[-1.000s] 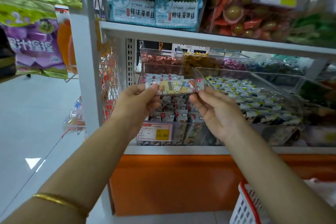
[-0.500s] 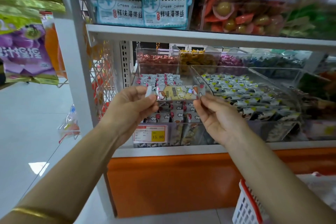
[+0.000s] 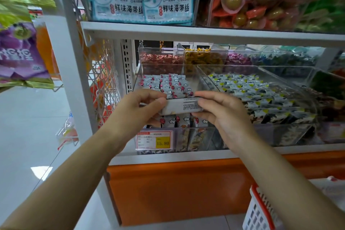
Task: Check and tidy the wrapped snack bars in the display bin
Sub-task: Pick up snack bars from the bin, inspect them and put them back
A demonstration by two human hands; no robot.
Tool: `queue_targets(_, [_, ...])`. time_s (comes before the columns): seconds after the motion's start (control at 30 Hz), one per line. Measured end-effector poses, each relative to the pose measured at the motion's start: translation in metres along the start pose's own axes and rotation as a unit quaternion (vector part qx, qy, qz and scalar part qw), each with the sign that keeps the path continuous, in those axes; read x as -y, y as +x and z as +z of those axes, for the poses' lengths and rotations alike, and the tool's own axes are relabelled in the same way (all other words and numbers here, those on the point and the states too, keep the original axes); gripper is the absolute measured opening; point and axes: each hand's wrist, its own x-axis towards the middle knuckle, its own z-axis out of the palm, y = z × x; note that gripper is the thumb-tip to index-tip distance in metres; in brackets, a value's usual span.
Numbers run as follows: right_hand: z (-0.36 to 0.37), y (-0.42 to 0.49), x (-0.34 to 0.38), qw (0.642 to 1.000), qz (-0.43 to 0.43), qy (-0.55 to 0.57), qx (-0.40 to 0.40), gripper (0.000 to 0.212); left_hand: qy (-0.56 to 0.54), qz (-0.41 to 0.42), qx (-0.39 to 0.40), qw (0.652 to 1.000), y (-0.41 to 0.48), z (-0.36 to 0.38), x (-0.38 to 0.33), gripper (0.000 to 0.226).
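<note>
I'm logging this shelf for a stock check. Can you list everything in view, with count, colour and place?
snack bar: one, white, held before the display bin
wrapped snack bars: many, white and red, inside the display bin
display bin: one, clear, lower shelf
price tag: one, red and yellow, on the bin's front
neighbouring bin: one, clear, right of the display bin
seaweed packs: two, blue and white, upper shelf
basket: one, white with red rim, bottom right
left hand: one, pinches the bar's left end
right hand: one, pinches the bar's right end
</note>
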Motion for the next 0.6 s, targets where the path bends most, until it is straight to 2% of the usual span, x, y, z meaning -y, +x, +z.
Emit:
queue_targets(0.17, [-0.0012, 0.0037, -0.0013, 0.999, -0.025, -0.018, -0.021, 0.009, 0.027, 0.014, 0.022, 0.999, 0.0, -0.001, -0.0009, 0.016])
queue_targets(0.37, [-0.0013, 0.008, -0.0056, 0.979, -0.085, -0.171, -0.072, 0.017, 0.126, 0.046, 0.044, 0.99, -0.0015, -0.0004, -0.0028, 0.022])
queue_targets(0.5, [-0.0042, 0.008, -0.001, 0.992, -0.064, -0.111, 0.002, 0.005, 0.05, 0.016, 0.039, 0.998, -0.0002, -0.0014, -0.0041, 0.016])
queue_targets(0.6, [-0.0047, 0.0083, 0.0001, 0.99, -0.07, -0.117, 0.026, 0.009, 0.008, 0.007, 0.035, 0.999, 0.0006, -0.004, -0.0044, 0.013])
